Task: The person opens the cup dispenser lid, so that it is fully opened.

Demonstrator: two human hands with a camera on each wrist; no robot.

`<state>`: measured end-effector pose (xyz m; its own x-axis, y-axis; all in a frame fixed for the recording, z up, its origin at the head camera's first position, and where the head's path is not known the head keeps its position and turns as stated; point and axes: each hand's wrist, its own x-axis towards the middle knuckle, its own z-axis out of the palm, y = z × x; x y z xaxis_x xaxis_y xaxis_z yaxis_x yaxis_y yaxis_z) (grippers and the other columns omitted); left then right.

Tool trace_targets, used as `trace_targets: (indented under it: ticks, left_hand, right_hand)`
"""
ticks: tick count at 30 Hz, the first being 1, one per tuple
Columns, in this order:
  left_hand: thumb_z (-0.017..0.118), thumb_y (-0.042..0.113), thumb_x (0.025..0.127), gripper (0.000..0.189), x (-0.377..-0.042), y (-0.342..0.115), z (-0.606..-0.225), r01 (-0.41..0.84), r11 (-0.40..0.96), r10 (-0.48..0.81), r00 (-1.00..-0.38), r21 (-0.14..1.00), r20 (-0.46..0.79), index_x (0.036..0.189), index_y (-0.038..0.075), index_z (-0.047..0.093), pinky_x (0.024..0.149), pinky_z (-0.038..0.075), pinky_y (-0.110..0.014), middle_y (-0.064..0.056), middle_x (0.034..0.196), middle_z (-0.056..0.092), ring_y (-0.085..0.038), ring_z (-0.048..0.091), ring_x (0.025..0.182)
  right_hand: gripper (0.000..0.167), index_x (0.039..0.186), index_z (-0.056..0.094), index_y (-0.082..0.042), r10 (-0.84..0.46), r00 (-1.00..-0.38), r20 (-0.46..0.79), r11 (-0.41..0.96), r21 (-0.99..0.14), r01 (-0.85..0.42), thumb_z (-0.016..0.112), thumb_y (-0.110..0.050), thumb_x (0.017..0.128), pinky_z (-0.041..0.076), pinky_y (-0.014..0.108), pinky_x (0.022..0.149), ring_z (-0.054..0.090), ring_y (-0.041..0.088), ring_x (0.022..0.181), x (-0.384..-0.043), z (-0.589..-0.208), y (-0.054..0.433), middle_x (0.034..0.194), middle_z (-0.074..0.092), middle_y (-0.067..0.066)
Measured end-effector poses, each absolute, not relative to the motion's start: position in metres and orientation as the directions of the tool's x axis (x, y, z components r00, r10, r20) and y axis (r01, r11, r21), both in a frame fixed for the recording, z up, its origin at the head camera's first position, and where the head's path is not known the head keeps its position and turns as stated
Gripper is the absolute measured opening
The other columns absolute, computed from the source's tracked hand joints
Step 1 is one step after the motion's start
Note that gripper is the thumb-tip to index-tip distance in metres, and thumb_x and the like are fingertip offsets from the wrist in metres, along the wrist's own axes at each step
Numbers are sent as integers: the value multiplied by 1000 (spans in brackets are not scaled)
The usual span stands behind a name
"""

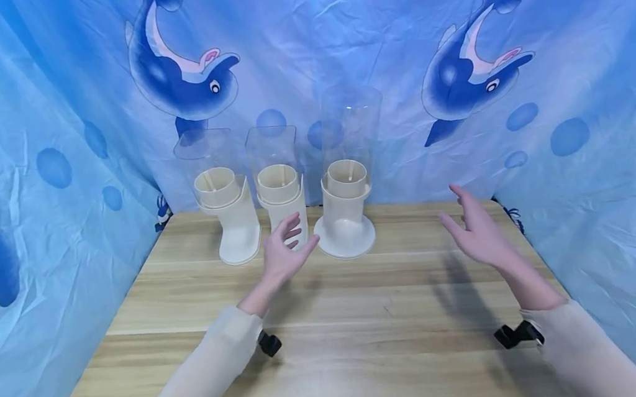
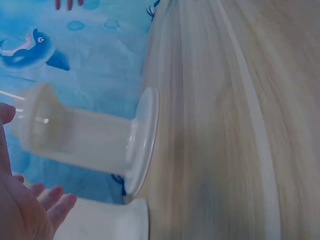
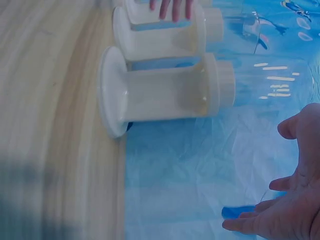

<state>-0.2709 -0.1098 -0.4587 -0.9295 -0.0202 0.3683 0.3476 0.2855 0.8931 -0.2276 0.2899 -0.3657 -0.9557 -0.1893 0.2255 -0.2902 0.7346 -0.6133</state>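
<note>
Three white plastic stands with clear upright holders line the table's back edge. On the right one, a round-based stand (image 1: 344,218), a tall clear cylinder (image 1: 353,118) rises around its white inner ring. The middle stand (image 1: 279,209) and left stand (image 1: 240,229) carry shorter clear holders. My left hand (image 1: 283,256) hovers in front of the middle stand, fingers spread, and partly hides its lower half. Well to the right of the round-based stand, my right hand (image 1: 480,232) is raised over the table, thumb apart from the fingers. Neither hand holds anything.
A light wood-grain table (image 1: 352,345) spreads under both arms. Blue curtains (image 1: 294,38) printed with dolphins hang behind it and along both sides. Each wrist wears a small black camera mount (image 1: 270,344).
</note>
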Motion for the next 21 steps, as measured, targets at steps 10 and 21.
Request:
trace_targets:
  ticks: [10,21]
  left_hand:
    - [87,32,89,86,-301,-76,-466,302,250,-9,-949,920,314,161,10,44,120,46,-59,-19,161,52,-43,52,147]
    - [82,36,92,105,-327,-60,-475,330,308,19,-940,892,341,170,8,18,128,37,-54,-22,172,34,-35,39,158]
  right_hand:
    - [79,172,7,-10,-194,-960,200,647,-709,-278,50,-40,112,29,66,128,18,49,162,-266,-346,246,178,10,22]
    - [78,171,11,-9,-206,-941,267,556,-759,-337,54,-35,111,28,62,130,23,45,163,-299,-329,208,179,14,17]
